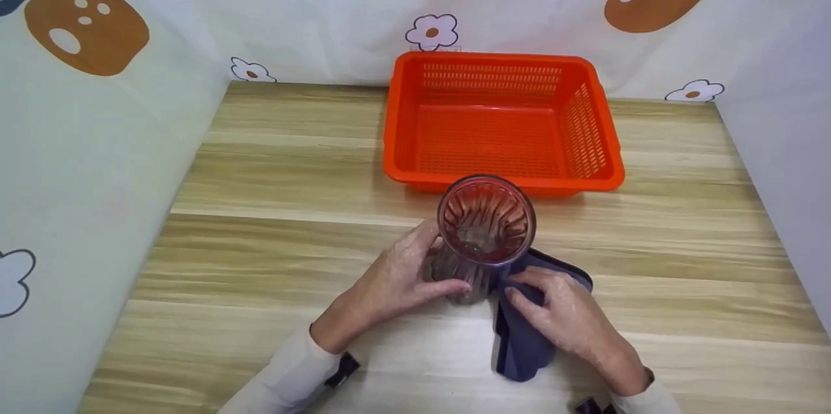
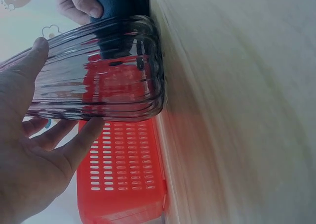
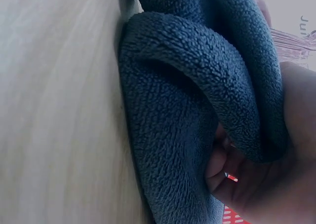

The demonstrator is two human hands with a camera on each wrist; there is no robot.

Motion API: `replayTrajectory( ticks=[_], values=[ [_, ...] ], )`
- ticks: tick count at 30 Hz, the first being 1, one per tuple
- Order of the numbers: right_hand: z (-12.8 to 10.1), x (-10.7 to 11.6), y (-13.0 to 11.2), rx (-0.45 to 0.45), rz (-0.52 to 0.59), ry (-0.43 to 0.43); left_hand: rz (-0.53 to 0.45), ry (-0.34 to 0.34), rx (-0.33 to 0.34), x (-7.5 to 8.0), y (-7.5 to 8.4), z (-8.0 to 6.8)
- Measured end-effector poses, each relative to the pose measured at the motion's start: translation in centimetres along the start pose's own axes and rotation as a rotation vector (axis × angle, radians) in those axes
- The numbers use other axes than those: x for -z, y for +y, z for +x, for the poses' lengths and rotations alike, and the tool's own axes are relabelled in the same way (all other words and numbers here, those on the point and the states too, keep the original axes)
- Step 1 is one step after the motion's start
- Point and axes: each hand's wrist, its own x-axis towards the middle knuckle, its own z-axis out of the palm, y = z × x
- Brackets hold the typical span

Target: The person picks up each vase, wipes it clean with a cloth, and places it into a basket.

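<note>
A clear, ribbed glass vase (image 1: 483,229) with a flared rim stands upright at the middle of the table. My left hand (image 1: 396,274) holds it from the left, thumb on the near side and fingers on the far side. In the left wrist view, the base of the vase (image 2: 143,75) is at the tabletop; whether it touches is hard to tell. Just right of it lies a dark blue-grey towel (image 1: 522,346), bunched and folded. My right hand (image 1: 568,313) pinches the towel's upper part close to the vase. Loose folds of the towel (image 3: 173,105) partly hide the right fingers in the right wrist view.
Behind the vase, an orange-red plastic basket (image 1: 487,135) with slotted walls stands near the back of the wood-grain table (image 1: 260,258). Nothing shows inside it. A patterned white covering (image 1: 311,12) rises at the back and sides.
</note>
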Motion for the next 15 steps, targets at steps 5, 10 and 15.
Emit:
replayTrajectory(
  ticks=[5,10,15],
  values=[
    [-0.1,-0.15,0.13,0.024,-0.013,0.025,-0.028,0.001,-0.005,-0.02,-0.13,0.03],
    [-0.17,-0.13,0.32,0.068,-0.004,0.035,0.004,-0.038,-0.004,0.39,-0.21,0.03],
    [-0.33,-0.06,0.38,0.103,0.049,0.075,-0.037,-0.076,0.01,0.65,-0.23,0.18]
  ],
)
